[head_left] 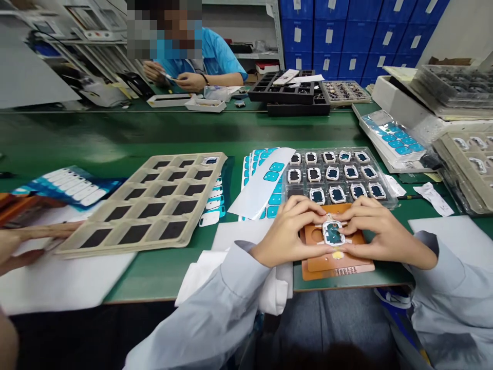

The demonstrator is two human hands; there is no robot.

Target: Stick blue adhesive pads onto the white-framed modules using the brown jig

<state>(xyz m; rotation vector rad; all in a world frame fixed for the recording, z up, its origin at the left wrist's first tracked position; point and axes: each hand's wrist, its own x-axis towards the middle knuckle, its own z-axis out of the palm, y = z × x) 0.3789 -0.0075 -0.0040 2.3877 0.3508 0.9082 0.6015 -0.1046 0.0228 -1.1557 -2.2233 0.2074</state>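
One small framed part (333, 234) sat on the orange jig (339, 259), lower centre | my left hand (287, 234) and right hand (379, 231) pinched its edges | clear tray (339, 177) just above was full | tan tray (154, 198) at left held only one, so I judged most remained.

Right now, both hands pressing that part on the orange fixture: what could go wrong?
1. The orange fixture sits at the green table's front edge; hard pressing might nudge it off.
2. The left hand and right hand crowd the small white-framed part, so fingertips could smudge its dark face.
3. The clear tray of parts lies right behind the knuckles; a jerk could knock it.
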